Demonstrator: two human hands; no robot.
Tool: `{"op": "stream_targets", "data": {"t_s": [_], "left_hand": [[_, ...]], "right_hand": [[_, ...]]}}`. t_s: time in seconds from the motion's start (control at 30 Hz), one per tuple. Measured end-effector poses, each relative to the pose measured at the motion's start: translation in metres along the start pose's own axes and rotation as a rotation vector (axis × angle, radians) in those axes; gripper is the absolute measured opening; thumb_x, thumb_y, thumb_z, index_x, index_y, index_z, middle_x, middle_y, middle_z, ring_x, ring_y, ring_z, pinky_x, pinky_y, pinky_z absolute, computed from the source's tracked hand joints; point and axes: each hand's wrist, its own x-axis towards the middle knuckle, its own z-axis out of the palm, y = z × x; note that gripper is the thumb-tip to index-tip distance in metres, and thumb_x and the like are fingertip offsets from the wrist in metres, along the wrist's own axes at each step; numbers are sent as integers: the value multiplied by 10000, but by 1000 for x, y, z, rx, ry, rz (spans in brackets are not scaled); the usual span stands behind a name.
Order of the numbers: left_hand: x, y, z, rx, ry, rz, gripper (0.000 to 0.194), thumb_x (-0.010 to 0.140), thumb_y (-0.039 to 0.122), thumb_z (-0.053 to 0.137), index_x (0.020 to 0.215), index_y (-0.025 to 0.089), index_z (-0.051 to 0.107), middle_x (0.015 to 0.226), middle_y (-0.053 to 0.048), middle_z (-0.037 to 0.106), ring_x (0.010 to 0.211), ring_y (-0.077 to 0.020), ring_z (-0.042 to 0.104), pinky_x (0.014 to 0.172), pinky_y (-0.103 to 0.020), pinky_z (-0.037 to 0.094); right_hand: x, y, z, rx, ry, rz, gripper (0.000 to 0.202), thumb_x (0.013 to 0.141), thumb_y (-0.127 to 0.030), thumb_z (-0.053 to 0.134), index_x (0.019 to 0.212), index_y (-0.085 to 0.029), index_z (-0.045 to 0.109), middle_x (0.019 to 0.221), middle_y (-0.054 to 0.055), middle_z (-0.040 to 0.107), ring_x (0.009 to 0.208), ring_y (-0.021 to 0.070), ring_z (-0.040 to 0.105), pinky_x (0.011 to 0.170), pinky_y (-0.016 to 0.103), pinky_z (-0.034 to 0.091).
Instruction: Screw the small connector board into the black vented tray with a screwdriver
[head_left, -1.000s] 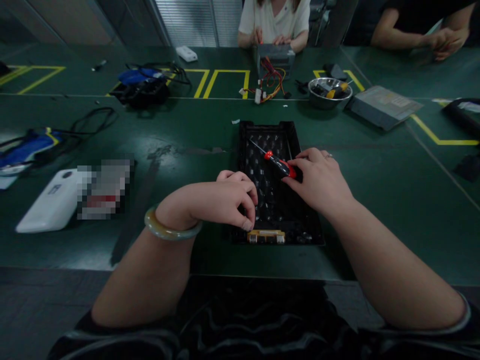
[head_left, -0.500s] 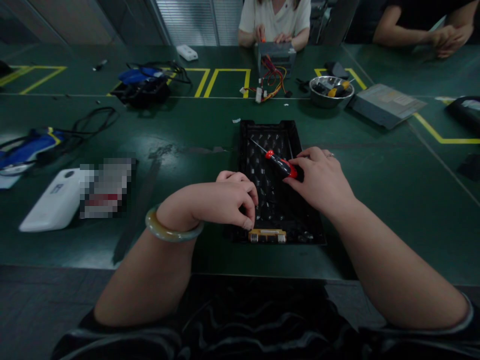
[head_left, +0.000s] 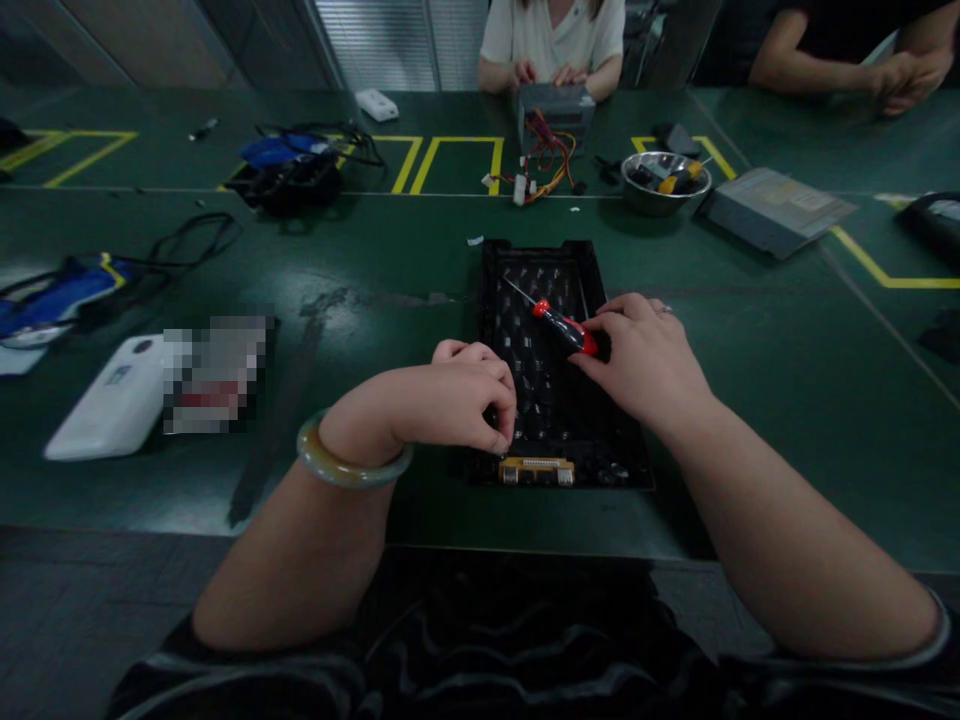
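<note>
A screwdriver (head_left: 564, 328) with a red and black handle is in my right hand (head_left: 645, 350), its thin shaft slanting up and left over a black plastic casing (head_left: 555, 410). Along the near end of that casing sits a small yellowish circuit board (head_left: 537, 468) with a pale connector and metal ports. My left hand (head_left: 465, 395), with a bangle on its wrist, bends over the casing's left side. Its thumb and fingers curl together close to the board's left end; what they pinch, if anything, is hidden.
On the left lie a white device (head_left: 112, 400) and a blurred flat item (head_left: 221, 375). Blue bundles with cables (head_left: 281, 160) rest farther back. Across the table, a person works at a grey box with wires (head_left: 555, 120). A metal bowl (head_left: 656, 205) and grey flat case (head_left: 776, 210) stand right.
My left fingertips have shifted very slightly near the board's left end. The person opposite no longer shows the orange item at the grey box. My right hand keeps the same grip.
</note>
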Motion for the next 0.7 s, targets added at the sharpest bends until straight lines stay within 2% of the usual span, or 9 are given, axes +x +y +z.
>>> {"op": "stream_targets", "data": {"t_s": [0.17,0.27,0.37,0.47,0.57,0.7], "left_hand": [[0,-5,-1,-25,6,23,52,738,302,743,692,325,754,1044,7,683,1146,-264,488,1057,-496,177],[-1,-8,-3,-34,0,58,90,773,335,703,701,332,757,1055,17,696,1137,-249,507,1057,-452,203],[-1,-10,-5,-33,4,83,127,807,339,673,715,318,758,1059,13,709,1128,-236,512,1058,-430,211],[-1,-9,-5,-34,-6,73,128,812,331,671,718,318,758,1067,18,710,1134,-236,509,1057,-427,209],[-1,-9,-5,-26,-1,66,131,816,320,668,721,314,758,1065,25,708,1133,-230,513,1052,-416,208],[-1,-7,-7,-19,-19,53,140,824,339,660,732,308,760,1086,22,704,1148,-234,504,1048,-419,200]], "right_hand": [[1,-3,-5,25,66,32,272,820,-325,651,1021,-154,717,1133,133,625,1058,329,565,943,492,437],[2,-6,-9,92,124,80,270,826,-324,642,1035,-158,680,1077,125,654,997,297,602,895,450,471],[3,-8,-13,204,166,131,263,839,-327,632,1058,-182,632,1051,100,678,907,255,637,809,403,500],[2,-12,-15,401,245,143,307,898,-342,571,1169,-207,528,1137,84,670,883,214,663,783,372,525],[0,-16,-20,606,462,90,302,961,-346,485,1225,-217,415,1223,113,616,977,215,665,782,358,548],[-2,-16,-31,688,885,-98,272,980,-382,474,1206,-230,488,1195,89,519,997,236,656,808,389,544]]}}
